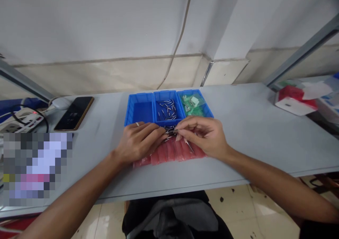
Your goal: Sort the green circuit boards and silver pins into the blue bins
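Observation:
My right hand (205,134) has its thumb and forefinger pinched on a small, thin metal piece (176,130). Another slim metal rod (189,146) slants down from beneath this hand. My left hand (140,140), with a ring on one finger, rests palm down with curled fingers. Its fingertips meet the same spot, and what they grip is hidden. Dark metal pins (169,128) lie heaped between the hands. Under both hands spreads a row of pink plastic packets (171,151). Just beyond stands a blue bin (166,122) with several metal pins (167,110) inside.
Another blue bin (140,97) adjoins on the left; one on the right (209,109) holds green bags (192,103). Leftward lie a phone (74,113), a power strip (25,122) and a pixelated area. A red and white box (295,103) sits at right.

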Motion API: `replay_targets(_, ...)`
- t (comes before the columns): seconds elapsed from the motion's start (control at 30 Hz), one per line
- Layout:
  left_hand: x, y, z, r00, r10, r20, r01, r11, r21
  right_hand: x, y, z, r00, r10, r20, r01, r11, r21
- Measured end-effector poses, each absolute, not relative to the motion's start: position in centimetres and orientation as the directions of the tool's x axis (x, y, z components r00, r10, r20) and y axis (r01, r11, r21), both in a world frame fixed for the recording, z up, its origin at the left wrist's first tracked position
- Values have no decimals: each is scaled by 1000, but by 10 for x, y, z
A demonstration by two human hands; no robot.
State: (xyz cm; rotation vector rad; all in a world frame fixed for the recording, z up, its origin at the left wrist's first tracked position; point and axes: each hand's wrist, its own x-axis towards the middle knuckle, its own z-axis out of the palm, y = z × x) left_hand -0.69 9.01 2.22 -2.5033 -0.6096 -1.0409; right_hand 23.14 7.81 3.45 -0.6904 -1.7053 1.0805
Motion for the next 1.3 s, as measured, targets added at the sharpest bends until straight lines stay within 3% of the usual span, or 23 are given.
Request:
replay_targets(0.2,-9,90,21,644,272,715,509,-850,-134,233,78,33,-364,865,345,-20,363,-932)
replay_targets(0.33,-11,89,22,617,302,727,530,-842,-101,235,89,32,-234,936,262,-8,268,-963)
replay_targets(0.47,-10,89,23,616,288,733,536,-835,-123,240,98,31,-259,918,302,41,322,-946)
replay_targets(0.53,-9,89,23,618,288,731,535,-836,-122,242,98,29,-366,843,394,210,488,-848)
replay_targets(0.6,-9,89,24,618,290,731,533,-838,-118,241,96,23,-543,699,465,367,696,-618)
replay_targets(0.67,-9,89,25,619,287,731,531,-839,-120,240,95,17,-711,541,449,415,839,-353)
replay_targets(0.73,-9,89,26,625,288,726,533,-837,-127,237,95,11,-789,458,409,415,889,-194)
replay_targets(0.8,-9,89,26,630,293,719,537,-833,-131,236,95,8,-799,439,410,422,896,-137)
replay_targets(1.0,-9,89,26,631,302,715,546,-827,-132,237,96,10,-798,417,435,420,903,-96)
replay_targets(1.3,-10,89,22,627,315,713,541,-834,-108,236,93,21,-542,557,629,354,830,-431)
